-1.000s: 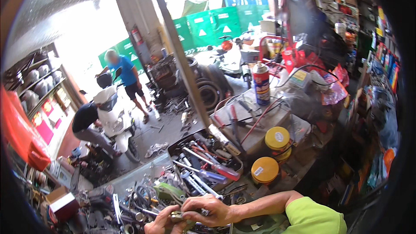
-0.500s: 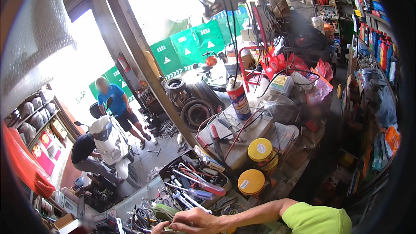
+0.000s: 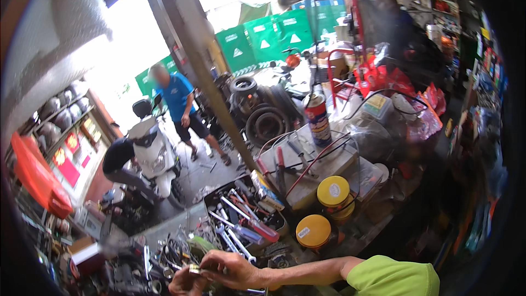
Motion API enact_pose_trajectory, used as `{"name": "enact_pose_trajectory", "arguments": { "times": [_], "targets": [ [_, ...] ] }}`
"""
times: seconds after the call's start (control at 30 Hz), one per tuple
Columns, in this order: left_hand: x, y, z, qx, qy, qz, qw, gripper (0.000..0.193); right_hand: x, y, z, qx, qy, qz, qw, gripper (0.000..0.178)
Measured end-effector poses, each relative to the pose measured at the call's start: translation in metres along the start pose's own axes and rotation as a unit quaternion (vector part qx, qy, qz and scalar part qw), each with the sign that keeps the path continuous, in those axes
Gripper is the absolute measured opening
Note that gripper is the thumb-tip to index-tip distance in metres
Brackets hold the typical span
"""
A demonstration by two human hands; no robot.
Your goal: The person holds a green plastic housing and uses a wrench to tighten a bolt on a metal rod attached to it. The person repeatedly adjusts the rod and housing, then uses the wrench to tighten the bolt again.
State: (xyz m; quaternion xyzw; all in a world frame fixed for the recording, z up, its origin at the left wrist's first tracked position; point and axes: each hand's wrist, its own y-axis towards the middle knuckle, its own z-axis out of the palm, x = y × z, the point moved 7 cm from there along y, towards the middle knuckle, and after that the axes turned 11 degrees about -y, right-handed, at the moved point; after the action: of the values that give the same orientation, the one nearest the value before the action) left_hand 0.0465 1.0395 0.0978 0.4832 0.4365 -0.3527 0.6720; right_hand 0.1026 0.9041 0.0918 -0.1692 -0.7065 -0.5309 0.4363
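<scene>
At the lower edge, my left hand (image 3: 185, 283) and my right hand (image 3: 233, 270) meet above the crowded bench. A small pale, yellowish piece (image 3: 194, 269) shows between their fingertips; it is too small to tell its kind. My left hand's fingers are closed around it, and part of that hand is cut off by the frame edge. My right hand, with its fingers curled, pinches at the same piece from the right. Just beyond them stands a tool box (image 3: 215, 204) full of screwdrivers and wrenches. A red-handled screwdriver (image 3: 264, 230) lies across its near side.
Yellow-lidded tubs (image 3: 313, 231) and a red-and-blue spray can (image 3: 317, 120) stand to the right. Loose parts and cables crowd the left bench. Beyond it, one person bends by a white scooter (image 3: 154, 156); another in a blue shirt (image 3: 176, 96) walks beside it. Tires (image 3: 268, 125) are stacked behind a post.
The view has shifted, moving the background right. My hands have moved slightly left, and the small pale piece now shows between them. The person in blue has turned and stepped.
</scene>
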Motion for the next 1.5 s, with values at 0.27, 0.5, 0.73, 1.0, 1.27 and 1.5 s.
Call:
{"name": "enact_pose_trajectory", "arguments": {
  "times": [0.27, 0.5, 0.73, 1.0, 1.27, 1.5],
  "targets": [
    [0.015, -0.012, 0.01, -0.069, -0.015, 0.007, 0.997, 0.024, 0.007, 0.004, -0.014, -0.024, -0.021, -0.021, 0.999, 0.022],
    [0.014, -0.029, 0.001, -0.132, 0.102, 0.096, 0.981, 0.017, 0.004, 0.006, -0.005, 0.0, -0.038, 0.036, 0.999, 0.03],
    [0.006, -0.037, 0.006, -0.124, 0.182, 0.162, 0.962, 0.022, 0.004, 0.005, 0.001, 0.031, -0.113, 0.023, 0.993, 0.021],
    [-0.005, -0.042, 0.005, -0.122, 0.226, 0.189, 0.948, 0.01, 0.016, 0.003, -0.005, 0.013, -0.061, -0.035, 0.997, 0.015],
    [-0.01, -0.044, 0.006, -0.127, 0.2, 0.224, 0.945, 0.012, 0.019, -0.001, -0.006, 0.003, -0.009, -0.069, 0.998, 0.027],
    [-0.01, -0.044, 0.003, -0.136, 0.22, 0.214, 0.942, 0.011, 0.013, 0.006, -0.007, 0.048, -0.041, 0.022, 0.998, 0.02]
  ]
}}
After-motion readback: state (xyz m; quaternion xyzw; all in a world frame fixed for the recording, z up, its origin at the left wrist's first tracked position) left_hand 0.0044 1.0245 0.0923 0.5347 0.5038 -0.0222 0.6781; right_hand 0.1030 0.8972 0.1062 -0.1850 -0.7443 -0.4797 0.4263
